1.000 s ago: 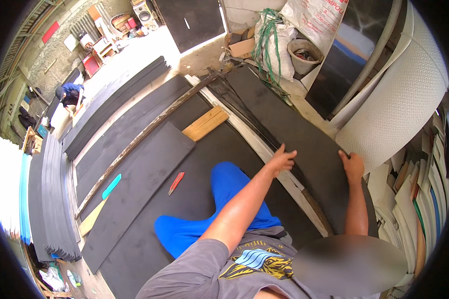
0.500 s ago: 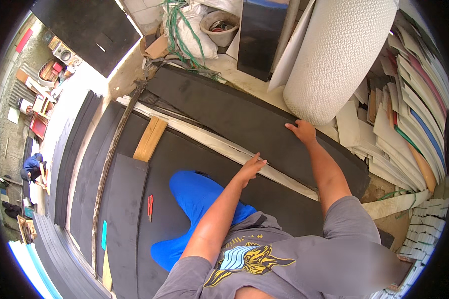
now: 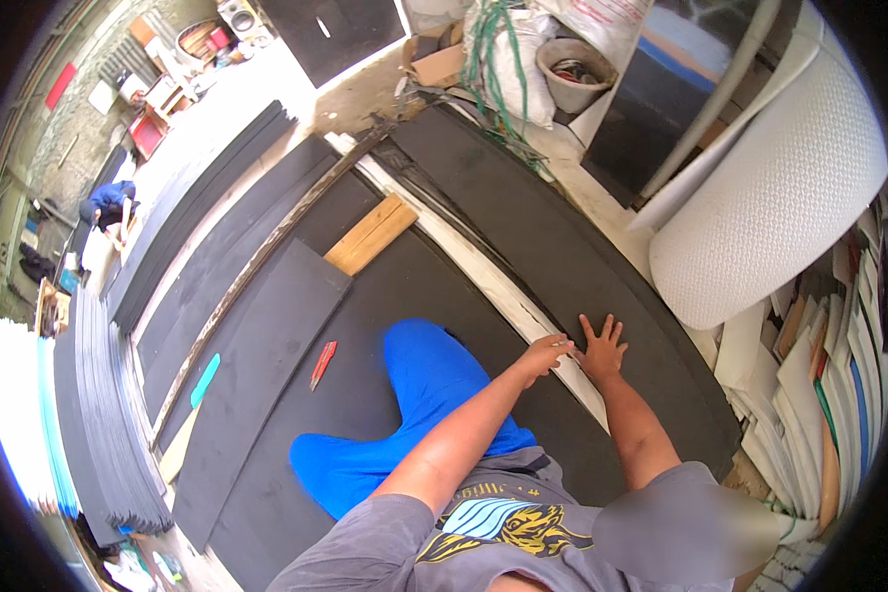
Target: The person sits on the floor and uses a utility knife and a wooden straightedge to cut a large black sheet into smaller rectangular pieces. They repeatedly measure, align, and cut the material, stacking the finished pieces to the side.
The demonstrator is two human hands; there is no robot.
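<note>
My right hand lies on a long black sheet, its fingers spread. Close beside it, my left hand rests by the white strip that runs along this sheet's near edge; its fingers are partly extended, and I see nothing held in them. Under my bent leg in blue trousers is another black sheet. A red utility knife lies on it, left of my knee. Farther up, a short wooden board sits across the sheet near the white strip.
Left of me are a narrower black sheet, a teal strip and stacked black sheets. A large white textured roll stands at the right, above upright pale sheets. A bucket stands behind. Another person bends far left.
My right hand has come back from the sheet's far edge to beside my left hand, fingers now spread. My left hand has shifted along the white strip. The whole view has turned.
</note>
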